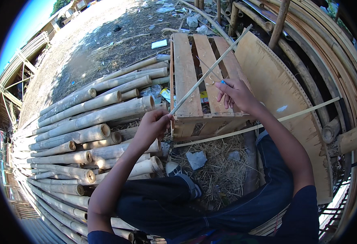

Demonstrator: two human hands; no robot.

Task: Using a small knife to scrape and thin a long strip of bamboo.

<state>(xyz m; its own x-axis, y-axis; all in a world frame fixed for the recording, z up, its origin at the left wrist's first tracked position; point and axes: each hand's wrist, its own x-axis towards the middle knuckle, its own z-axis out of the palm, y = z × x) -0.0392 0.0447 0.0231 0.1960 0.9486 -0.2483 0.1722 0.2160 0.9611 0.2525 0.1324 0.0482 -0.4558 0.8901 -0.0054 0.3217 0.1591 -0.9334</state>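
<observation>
My left hand (156, 125) is closed, pinching the near end of a long, narrow bamboo strip (199, 82). The strip slants up and to the right across a slatted wooden crate (181, 73). My right hand (237, 96) sits over the crate's right part, its thumb and forefinger closed on a thin, pointed knife-like tool (214, 75) with a bit of blue at the fingers. Its slim length points up-left and crosses the strip; whether they touch I cannot tell. A pale curled shaving (210, 81) shows beside it.
Stacked bamboo poles (117, 107) fill the left side. Another flat bamboo strip (292, 116) runs below my right forearm. A curved plywood sheet (274, 75) leans at the right. A grey stone (196, 160) lies on straw near my foot (186, 181).
</observation>
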